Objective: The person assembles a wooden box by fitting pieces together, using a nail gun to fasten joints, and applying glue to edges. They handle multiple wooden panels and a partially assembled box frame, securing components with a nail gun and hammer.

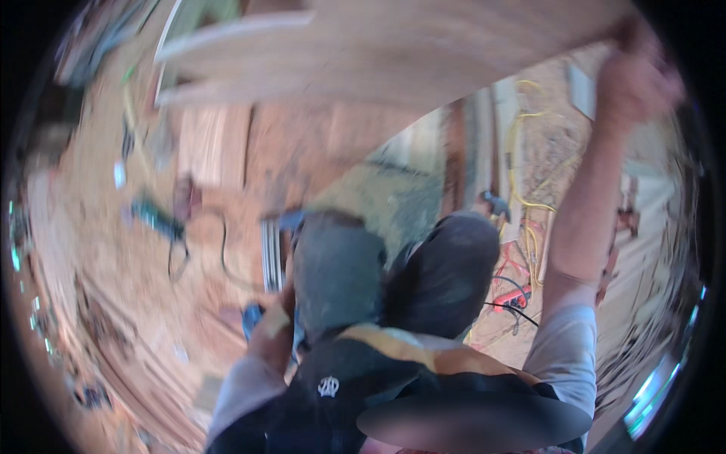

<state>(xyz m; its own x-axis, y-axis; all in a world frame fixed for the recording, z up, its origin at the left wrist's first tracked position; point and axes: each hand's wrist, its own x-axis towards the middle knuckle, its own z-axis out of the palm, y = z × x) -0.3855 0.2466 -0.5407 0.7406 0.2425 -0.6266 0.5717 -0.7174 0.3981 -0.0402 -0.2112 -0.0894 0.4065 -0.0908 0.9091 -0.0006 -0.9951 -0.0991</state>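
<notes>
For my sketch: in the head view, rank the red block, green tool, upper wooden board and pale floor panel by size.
Largest first:
Upper wooden board (nearness may enlarge it)
Pale floor panel
Green tool
Red block

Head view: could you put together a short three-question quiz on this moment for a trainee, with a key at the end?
1. Which of the person's hands is at the right end of the large wooden board?
2. True or false: the teal corded tool lies in the right half of the picture.
3. What colour is the long looping cord that runs up the picture's right side toward the board? A) white B) yellow C) purple

Key:
1. The right hand; blur hides its exact grip.
2. False: the teal corded tool lies in the left half.
3. B.
</notes>
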